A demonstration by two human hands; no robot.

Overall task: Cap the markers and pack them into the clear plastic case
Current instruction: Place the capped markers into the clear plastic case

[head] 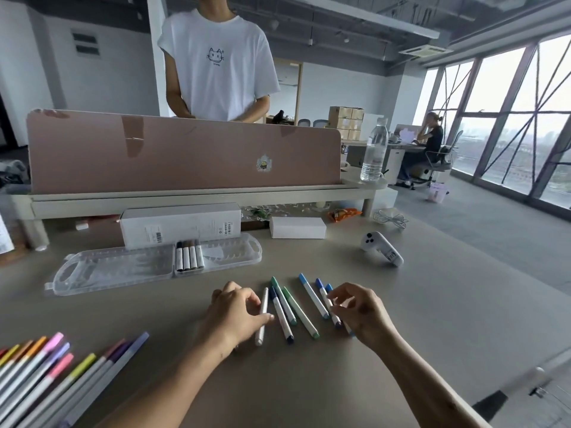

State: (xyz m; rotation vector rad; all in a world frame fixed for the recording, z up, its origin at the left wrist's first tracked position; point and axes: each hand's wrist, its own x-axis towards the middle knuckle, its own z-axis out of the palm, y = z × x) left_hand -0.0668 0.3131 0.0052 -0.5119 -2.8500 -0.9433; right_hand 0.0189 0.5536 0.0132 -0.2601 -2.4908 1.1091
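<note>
Tall windows and an open office sit behind a beige counter [432, 304] backed by a pink partition [182, 152], where a person in a white T-shirt [216, 66] stands. In the head view, the clear plastic case [117, 270] lies open at the far left-centre of the counter, just in front of a long white box [180, 225]. Four capped markers [189, 257] sit side by side in its middle.

Nearer, loose markers lie fanned between the hands, among them a white marker [262, 316], green markers [301, 313] and a blue-capped marker [324, 299]. The left hand [238, 313] pinches the white marker between thumb and curled fingers. The right hand [360, 313] hovers with fingers loosely curled over the blue-capped marker, thumb tip at its barrel; whether it grips cannot be told.

A bundle of pastel markers [40, 375] lies at the near left edge. A white controller [381, 248] rests well to the right.
</note>
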